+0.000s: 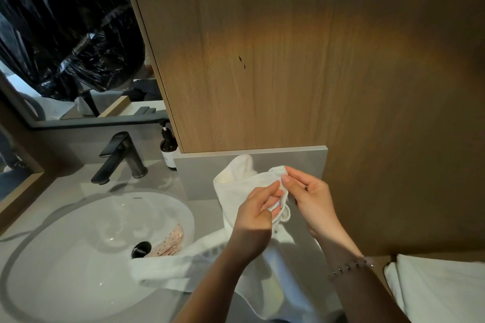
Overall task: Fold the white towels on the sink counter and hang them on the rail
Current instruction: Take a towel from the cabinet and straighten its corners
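The fingertips [287, 178] of the right hand [307, 194] are pinching a bunched corner of the white towel [236, 183], thumb and forefinger closing on the hem while the other fingers are curling loosely behind. Just to their left, the left hand [256, 214] is gripping the same edge a little lower, with cloth gathering inside its curled fingers and a small loop of hem hanging out beneath them. Below both hands the rest of the towel is trailing down onto the counter [162, 181], and its far end is spilling leftward over the rim of the sink basin [78, 244], lying close to a patterned cloth [170, 241] and the drain [141, 249]. That looks like the main risk: if the hands are lifting or shaking the towel out from here, the trailing end may be dragging through the basin, picking up damp or snagging the patterned cloth. The grip is also shallow, so a sharp tug could be pulling the corner free. Beyond the fingers, up and to the left, a faucet [120, 157] and soap bottle [168, 149] are standing within sweep of the cloth. Another white towel [433, 291] is lying to the lower right. The rail is not appearing in view.
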Demonstrator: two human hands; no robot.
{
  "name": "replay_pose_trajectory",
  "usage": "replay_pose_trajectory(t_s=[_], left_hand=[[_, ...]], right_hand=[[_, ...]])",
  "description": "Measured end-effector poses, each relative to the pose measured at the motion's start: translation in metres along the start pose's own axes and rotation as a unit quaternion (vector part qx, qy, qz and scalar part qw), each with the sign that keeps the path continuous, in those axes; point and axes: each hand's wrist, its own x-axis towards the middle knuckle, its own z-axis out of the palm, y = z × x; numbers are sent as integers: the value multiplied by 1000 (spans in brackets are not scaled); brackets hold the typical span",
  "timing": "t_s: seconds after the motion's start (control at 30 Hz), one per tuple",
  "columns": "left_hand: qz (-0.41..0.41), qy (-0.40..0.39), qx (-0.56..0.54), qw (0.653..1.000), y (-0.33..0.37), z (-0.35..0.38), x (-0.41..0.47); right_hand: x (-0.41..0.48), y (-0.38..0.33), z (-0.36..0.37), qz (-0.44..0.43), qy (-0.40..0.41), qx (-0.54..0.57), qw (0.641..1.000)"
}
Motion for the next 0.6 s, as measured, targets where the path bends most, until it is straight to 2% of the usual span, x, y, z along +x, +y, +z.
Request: replay_pose_trajectory(t_s=[0.13,0.23,0.3,0.37,0.4,0.47,0.6], left_hand=[[-27,-8,-5,1000,-4,-4,0],[-1,-12,34,999,-3,-12,3],[59,46,101,992,4,-27,9],[138,101,224,959,14,-51,19],[156,99,279,942,18,-63,25],[132,52,380,914,26,-81,37],[-19,-101,519,849,21,-98,54]], right_hand=[[-2,-1,-3,-9,-7,16,1000],[-2,0,-5,-18,-17,5,1000],[-1,0,-9,-13,-31,-3,999],[-2,-4,-14,-1,-51,2,999],[-2,-6,-16,4,-56,0,998],[-1,-7,-22,13,-77,-5,997],[-1,-13,-28,4,-93,16,996]])
